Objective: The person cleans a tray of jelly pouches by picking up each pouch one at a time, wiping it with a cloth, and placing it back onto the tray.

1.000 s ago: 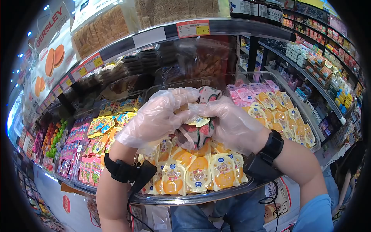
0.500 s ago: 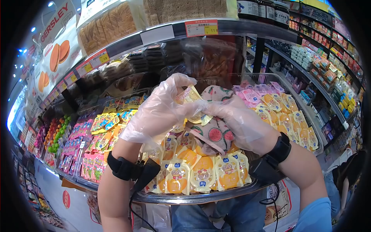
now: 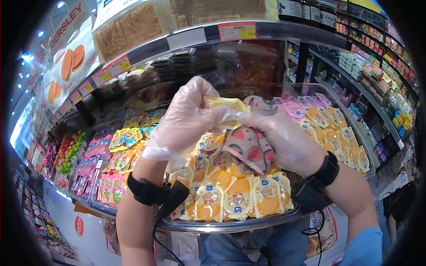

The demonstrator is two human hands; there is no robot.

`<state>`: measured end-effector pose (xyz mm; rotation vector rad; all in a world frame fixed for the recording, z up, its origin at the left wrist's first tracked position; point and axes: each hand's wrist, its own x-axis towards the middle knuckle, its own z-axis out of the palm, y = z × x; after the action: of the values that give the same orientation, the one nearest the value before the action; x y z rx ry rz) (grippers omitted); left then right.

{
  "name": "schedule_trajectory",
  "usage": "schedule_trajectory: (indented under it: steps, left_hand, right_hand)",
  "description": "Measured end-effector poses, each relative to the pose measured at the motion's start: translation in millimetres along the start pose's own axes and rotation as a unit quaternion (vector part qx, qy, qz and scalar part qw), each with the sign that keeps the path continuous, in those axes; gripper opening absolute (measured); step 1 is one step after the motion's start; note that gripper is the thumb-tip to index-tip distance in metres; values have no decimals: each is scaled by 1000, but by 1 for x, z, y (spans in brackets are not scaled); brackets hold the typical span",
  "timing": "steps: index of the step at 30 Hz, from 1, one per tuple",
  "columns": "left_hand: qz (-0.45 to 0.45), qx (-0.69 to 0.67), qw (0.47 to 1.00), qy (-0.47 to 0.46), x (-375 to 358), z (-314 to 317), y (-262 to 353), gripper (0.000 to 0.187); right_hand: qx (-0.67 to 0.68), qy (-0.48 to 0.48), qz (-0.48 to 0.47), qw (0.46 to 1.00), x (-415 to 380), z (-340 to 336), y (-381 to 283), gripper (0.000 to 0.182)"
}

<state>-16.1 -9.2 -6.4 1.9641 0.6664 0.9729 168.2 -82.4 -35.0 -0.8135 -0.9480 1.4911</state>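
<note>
My left hand [image 3: 184,119], in a clear plastic glove, grips a yellow snack packet [image 3: 228,105] between thumb and fingers. My right hand [image 3: 286,137], gloved the same way, is closed on a greyish-pink cloth [image 3: 255,150] with a red-and-green watermelon print. The cloth hangs bunched below the fingers, and part shows above them. My right fingertips meet the packet's right edge; whether they pinch it is hard to see. Underneath lie rows of yellow-and-orange packets [image 3: 238,197] standing in a clear tray [image 3: 226,227].
Left of the tray are pink packets [image 3: 114,188] and blue-and-yellow packets [image 3: 128,138]. More yellow and pink packets [image 3: 288,109] fill the right side. A shelf edge with price tags [image 3: 237,31] crosses above my hands, carrying bread [image 3: 128,33] and jars [image 3: 310,11]. Part of another person [image 3: 401,208] shows at right.
The packet has tipped from slanted to nearly level between my hands. The whole view has shifted slightly, and both hands keep hold.
</note>
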Motion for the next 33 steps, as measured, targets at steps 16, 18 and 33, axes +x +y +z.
schedule_trajectory:
  steps: [16,18,33]
  left_hand:
    - [203,231,949,-74,-2,-1,-7,29]
    - [167,262,939,-146,-6,-2,4,38]
    - [-32,276,953,-122,-6,1,6,45]
  right_hand:
    - [113,-23,-4,993,-5,9,0,27]
    - [102,-19,10,995,0,1,6,25]
    - [0,-11,7,1000,-1,1,2,9]
